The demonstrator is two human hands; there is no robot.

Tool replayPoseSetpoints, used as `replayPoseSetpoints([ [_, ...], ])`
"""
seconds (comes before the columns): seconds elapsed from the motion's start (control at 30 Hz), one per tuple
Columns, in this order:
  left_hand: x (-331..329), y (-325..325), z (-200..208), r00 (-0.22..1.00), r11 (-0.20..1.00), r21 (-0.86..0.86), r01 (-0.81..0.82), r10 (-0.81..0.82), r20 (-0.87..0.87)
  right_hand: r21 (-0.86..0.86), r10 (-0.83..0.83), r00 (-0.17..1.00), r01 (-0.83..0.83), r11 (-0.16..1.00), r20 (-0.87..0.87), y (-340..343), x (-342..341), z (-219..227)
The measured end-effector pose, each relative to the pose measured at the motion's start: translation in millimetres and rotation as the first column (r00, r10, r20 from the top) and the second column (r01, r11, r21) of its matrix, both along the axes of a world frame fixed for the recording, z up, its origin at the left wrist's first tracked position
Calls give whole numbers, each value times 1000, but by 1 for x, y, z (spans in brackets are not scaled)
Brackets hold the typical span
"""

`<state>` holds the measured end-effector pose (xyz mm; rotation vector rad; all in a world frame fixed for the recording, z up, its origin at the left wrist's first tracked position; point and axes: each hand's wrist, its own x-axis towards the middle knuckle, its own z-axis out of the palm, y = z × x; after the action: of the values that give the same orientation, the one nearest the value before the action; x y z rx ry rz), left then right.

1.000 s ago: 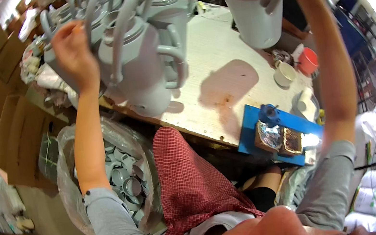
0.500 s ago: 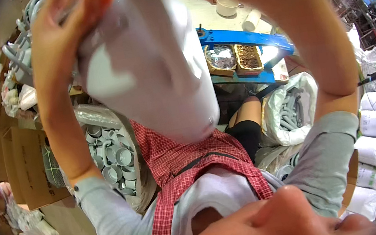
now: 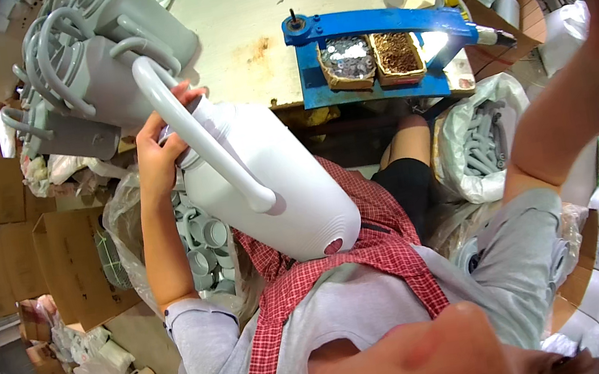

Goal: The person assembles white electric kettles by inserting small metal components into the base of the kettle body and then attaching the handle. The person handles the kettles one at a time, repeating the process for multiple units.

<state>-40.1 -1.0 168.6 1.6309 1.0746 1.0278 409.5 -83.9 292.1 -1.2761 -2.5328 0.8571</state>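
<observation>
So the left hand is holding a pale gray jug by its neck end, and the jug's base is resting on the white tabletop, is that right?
Not quite: the jug's base isn't on the white tabletop; the head view shows it over the red checked apron. The left hand is indeed holding the pale gray jug by its neck end.

L hand (image 3: 157, 152) curled, R arm (image 3: 572, 119) out.

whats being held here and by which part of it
The left hand holds a pale grey jug by its neck. The right hand is out of view, so whether it holds anything cannot be told.
</observation>
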Motion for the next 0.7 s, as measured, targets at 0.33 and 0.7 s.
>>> replayPoseSetpoints([
  [0.33, 17, 13, -15, 1000, 1000, 9, -11, 11, -14, 41, 236, 970, -239, 970, 55, -59, -20, -14],
  [0.7, 31, 26, -24, 999, 1000, 0, 28, -28, -45, -17, 304, 946, -305, 952, 110, -47, -27, -3],
])
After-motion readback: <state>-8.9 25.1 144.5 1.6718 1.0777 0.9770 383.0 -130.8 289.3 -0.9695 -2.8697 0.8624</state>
